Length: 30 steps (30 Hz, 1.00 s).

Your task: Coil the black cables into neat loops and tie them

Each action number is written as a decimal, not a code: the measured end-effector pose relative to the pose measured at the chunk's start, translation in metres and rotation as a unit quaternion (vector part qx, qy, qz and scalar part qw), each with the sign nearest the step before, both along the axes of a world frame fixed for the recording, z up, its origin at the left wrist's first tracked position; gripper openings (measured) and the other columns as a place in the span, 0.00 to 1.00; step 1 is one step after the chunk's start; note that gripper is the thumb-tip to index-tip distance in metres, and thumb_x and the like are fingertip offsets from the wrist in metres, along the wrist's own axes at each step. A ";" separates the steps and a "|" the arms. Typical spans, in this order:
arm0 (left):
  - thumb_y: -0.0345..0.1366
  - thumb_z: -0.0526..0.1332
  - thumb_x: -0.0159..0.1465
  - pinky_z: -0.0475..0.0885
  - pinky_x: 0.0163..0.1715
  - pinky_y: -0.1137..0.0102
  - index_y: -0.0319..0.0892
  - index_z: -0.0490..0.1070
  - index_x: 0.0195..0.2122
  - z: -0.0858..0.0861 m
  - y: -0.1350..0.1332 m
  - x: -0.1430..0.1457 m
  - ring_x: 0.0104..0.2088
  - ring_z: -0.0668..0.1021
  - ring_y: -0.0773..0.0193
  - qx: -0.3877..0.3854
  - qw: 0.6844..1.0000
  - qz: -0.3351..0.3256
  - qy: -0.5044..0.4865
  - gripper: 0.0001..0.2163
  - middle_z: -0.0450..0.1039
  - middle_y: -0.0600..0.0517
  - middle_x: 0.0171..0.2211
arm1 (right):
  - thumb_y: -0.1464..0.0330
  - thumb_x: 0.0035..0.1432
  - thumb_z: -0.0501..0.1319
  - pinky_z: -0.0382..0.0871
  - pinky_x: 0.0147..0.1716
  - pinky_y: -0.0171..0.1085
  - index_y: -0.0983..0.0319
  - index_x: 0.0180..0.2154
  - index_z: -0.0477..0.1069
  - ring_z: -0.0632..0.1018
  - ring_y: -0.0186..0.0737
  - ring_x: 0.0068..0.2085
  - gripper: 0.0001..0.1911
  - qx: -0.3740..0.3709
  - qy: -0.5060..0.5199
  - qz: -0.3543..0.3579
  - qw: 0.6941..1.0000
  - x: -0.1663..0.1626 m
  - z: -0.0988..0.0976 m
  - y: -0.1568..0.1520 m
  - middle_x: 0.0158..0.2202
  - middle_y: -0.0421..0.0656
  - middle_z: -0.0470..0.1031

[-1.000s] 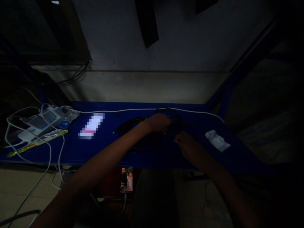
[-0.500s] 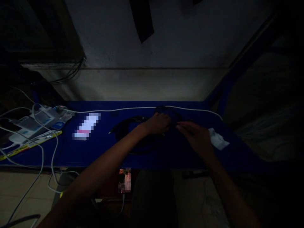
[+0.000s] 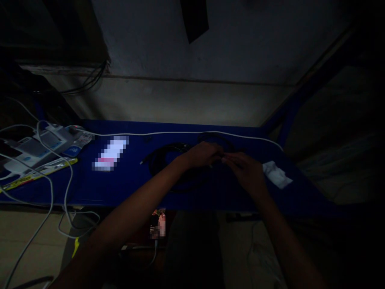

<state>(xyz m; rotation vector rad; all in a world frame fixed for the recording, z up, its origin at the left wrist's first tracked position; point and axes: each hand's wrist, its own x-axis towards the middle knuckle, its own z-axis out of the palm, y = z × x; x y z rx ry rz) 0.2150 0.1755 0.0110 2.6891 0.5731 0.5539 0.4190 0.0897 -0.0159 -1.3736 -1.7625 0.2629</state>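
A coiled black cable (image 3: pixel 156 160) lies on the blue tabletop (image 3: pixel 135 192), with a metal-tipped plug (image 3: pixel 142 162) sticking out at its left. My left hand (image 3: pixel 206 154) is closed over the coil's right side, its fingers wrapped on the black cable. A small pale tip shows just below that hand. Fingertips of my right hand (image 3: pixel 245 168) are pinched together and meet those of the left. What the right fingers hold is too dark to make out. Behind both hands a thin black loop (image 3: pixel 218 135) arches over the table.
A white cord (image 3: pixel 150 133) runs along the table's back. To the left are a lit phone (image 3: pixel 110 154), a white power strip (image 3: pixel 36 150) with tangled cords and a yellow strip (image 3: pixel 42 173). Crumpled white tissue (image 3: pixel 277 175) lies at right. Another lit phone (image 3: pixel 158 224) is below the front edge.
My left hand has shifted slightly right, so the fingertips of both hands now meet. The camera view has tilted a little; the things on the table have stayed put.
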 end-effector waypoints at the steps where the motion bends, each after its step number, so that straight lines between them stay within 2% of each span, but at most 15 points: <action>1: 0.30 0.58 0.74 0.73 0.51 0.63 0.37 0.77 0.49 -0.001 0.000 -0.001 0.49 0.81 0.55 -0.011 1.000 -0.007 -0.010 0.09 0.81 0.42 0.49 | 0.57 0.66 0.67 0.80 0.47 0.47 0.56 0.44 0.83 0.85 0.49 0.44 0.11 0.005 -0.007 0.004 1.000 0.000 0.001 -0.001 0.45 0.45 0.85; 7: 0.26 0.60 0.69 0.74 0.46 0.66 0.38 0.75 0.51 -0.006 0.004 -0.004 0.44 0.83 0.59 -0.096 0.993 -0.014 -0.070 0.11 0.83 0.46 0.45 | 0.59 0.67 0.66 0.79 0.47 0.50 0.55 0.43 0.83 0.84 0.50 0.45 0.10 0.033 -0.042 0.004 0.999 -0.003 0.004 -0.005 0.44 0.46 0.84; 11: 0.25 0.61 0.66 0.74 0.44 0.66 0.37 0.73 0.52 -0.008 0.004 -0.005 0.42 0.83 0.59 -0.121 0.989 -0.019 -0.082 0.13 0.83 0.46 0.43 | 0.59 0.68 0.65 0.79 0.47 0.50 0.54 0.43 0.83 0.84 0.50 0.45 0.09 0.052 -0.067 0.010 0.996 -0.003 0.005 -0.001 0.44 0.45 0.84; 20: 0.24 0.61 0.66 0.73 0.45 0.67 0.36 0.73 0.51 -0.016 0.010 -0.005 0.43 0.82 0.59 -0.130 0.986 -0.028 -0.104 0.12 0.82 0.45 0.44 | 0.57 0.66 0.68 0.78 0.44 0.47 0.55 0.41 0.83 0.83 0.49 0.43 0.10 0.029 -0.074 0.069 0.994 0.013 0.002 0.021 0.43 0.45 0.83; 27: 0.24 0.60 0.68 0.73 0.47 0.66 0.35 0.77 0.48 -0.016 0.011 -0.006 0.43 0.82 0.59 -0.121 0.986 -0.038 -0.107 0.10 0.82 0.44 0.44 | 0.53 0.64 0.69 0.77 0.50 0.53 0.53 0.40 0.83 0.82 0.52 0.47 0.12 0.026 -0.068 0.086 0.994 0.020 0.000 0.032 0.45 0.45 0.82; 30: 0.24 0.60 0.67 0.74 0.48 0.65 0.36 0.76 0.50 -0.015 0.010 -0.007 0.45 0.82 0.59 -0.141 0.982 -0.039 -0.118 0.11 0.82 0.44 0.46 | 0.50 0.63 0.69 0.78 0.52 0.54 0.52 0.42 0.83 0.83 0.52 0.47 0.15 -0.018 -0.059 0.120 0.991 0.026 0.004 0.036 0.46 0.45 0.84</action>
